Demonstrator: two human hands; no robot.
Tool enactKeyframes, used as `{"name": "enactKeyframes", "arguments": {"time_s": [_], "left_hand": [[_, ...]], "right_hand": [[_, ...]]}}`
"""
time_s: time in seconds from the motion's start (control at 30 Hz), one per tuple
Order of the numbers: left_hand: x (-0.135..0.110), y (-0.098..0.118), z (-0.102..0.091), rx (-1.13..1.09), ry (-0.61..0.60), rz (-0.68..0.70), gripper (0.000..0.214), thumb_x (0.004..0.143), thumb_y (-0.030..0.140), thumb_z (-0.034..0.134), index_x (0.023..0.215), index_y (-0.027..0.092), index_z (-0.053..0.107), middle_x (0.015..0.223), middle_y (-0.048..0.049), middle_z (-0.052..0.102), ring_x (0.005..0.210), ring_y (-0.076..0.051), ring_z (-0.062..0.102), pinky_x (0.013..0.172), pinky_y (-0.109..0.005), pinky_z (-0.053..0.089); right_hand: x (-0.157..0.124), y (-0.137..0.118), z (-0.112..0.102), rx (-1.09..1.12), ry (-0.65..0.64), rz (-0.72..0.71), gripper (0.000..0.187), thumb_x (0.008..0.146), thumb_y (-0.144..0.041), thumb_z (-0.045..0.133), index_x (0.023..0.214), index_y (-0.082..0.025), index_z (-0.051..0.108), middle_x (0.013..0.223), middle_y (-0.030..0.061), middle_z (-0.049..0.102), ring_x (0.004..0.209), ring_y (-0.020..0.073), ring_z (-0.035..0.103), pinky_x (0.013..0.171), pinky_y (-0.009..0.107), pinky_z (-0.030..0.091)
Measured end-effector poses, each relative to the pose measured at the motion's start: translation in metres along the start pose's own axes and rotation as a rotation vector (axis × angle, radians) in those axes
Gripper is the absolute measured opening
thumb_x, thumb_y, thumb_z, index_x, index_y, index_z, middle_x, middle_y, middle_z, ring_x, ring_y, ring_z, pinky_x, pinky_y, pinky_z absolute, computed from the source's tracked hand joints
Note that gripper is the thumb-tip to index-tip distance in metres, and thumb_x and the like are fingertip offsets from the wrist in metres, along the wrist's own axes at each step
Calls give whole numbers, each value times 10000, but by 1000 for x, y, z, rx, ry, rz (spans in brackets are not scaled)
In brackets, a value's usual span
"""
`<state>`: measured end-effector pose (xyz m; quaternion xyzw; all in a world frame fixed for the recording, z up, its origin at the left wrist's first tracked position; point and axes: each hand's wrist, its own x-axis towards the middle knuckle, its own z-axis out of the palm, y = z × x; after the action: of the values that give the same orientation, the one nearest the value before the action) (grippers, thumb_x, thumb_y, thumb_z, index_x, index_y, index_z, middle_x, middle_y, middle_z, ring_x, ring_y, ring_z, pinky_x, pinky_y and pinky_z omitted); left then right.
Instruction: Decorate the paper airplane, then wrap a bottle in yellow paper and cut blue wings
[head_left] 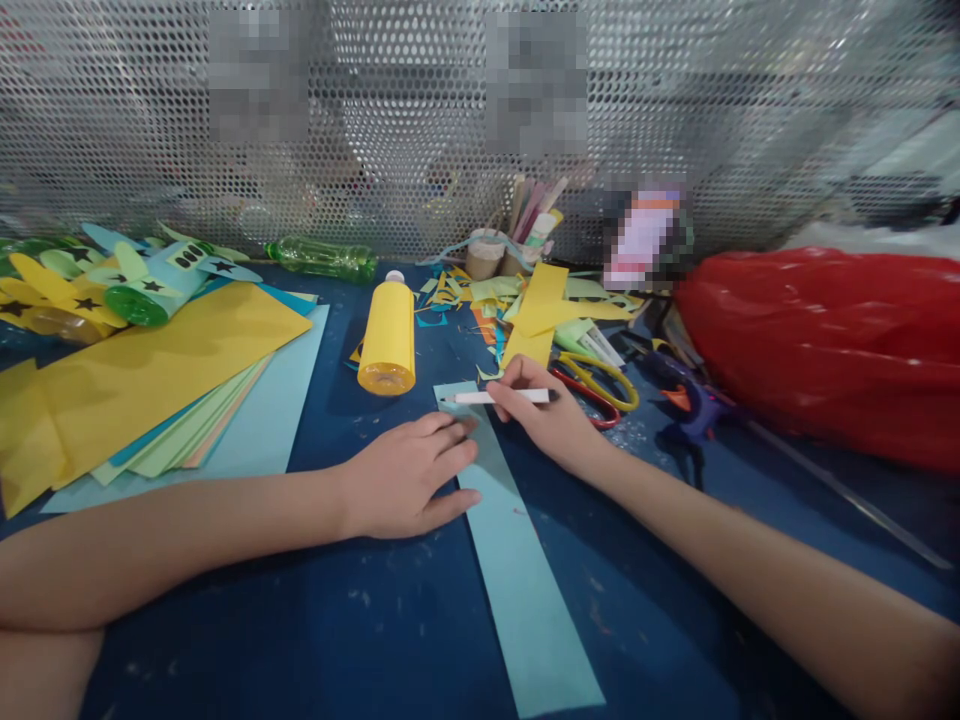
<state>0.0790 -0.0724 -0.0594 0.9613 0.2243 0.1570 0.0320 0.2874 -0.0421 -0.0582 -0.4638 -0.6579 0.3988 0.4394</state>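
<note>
A long strip of light blue paper (525,570) lies on the dark blue table, running from the middle toward the front edge. My left hand (420,475) rests flat with its fingers across the strip's upper part. My right hand (544,410) grips a white marker (499,397) with a dark tip, and that tip is over the strip's far end. Just beyond stands a bottle wrapped in yellow paper (388,335), with a white cap and a clear base. Yellow paper pieces (541,305) lie behind my right hand.
Scissors with red and yellow handles (600,385), a purple glue gun (701,410) and a red plastic bag (825,350) are at right. Coloured sheets (165,370) and decorated bottle planes (161,280) are at left. A green bottle (322,258) lies by the perforated metal screen (420,110).
</note>
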Motion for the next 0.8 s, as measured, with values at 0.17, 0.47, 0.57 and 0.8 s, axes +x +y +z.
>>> {"name": "enactKeyframes", "arguments": {"time_s": [0.17, 0.47, 0.57, 0.8], "left_hand": [[0, 0, -1, 4, -13, -7, 505, 974, 454, 310, 1150, 70, 588, 1288, -205, 580, 1240, -315, 491, 1039, -449, 424], [0, 1, 0, 16, -22, -8, 514, 974, 458, 306, 1155, 66, 586, 1298, -211, 573, 1243, -323, 498, 1044, -438, 423], [-1, 1, 0, 26, -29, -10, 521, 976, 463, 295, 1157, 70, 583, 1309, -209, 565, 1245, -321, 500, 1038, -433, 429], [-1, 2, 0, 39, -37, -18, 510, 976, 473, 299, 1175, 90, 570, 1318, -197, 563, 1260, -308, 488, 1031, -448, 433]], "right_hand": [[0, 0, 0, 23, -18, 0, 373, 812, -504, 643, 681, -233, 422, 518, -67, 500, 498, 108, 405, 522, 282, 300], [0, -2, 0, 29, -18, 18, 377, 801, -499, 655, 663, -233, 426, 505, -68, 491, 488, 108, 399, 515, 283, 292], [0, -1, 0, 32, -17, 18, 367, 805, -493, 653, 671, -231, 433, 509, -68, 494, 492, 107, 403, 517, 281, 294], [0, -3, 0, 32, -25, 22, 369, 803, -493, 651, 667, -232, 428, 500, -69, 486, 487, 106, 395, 511, 279, 293]]}}
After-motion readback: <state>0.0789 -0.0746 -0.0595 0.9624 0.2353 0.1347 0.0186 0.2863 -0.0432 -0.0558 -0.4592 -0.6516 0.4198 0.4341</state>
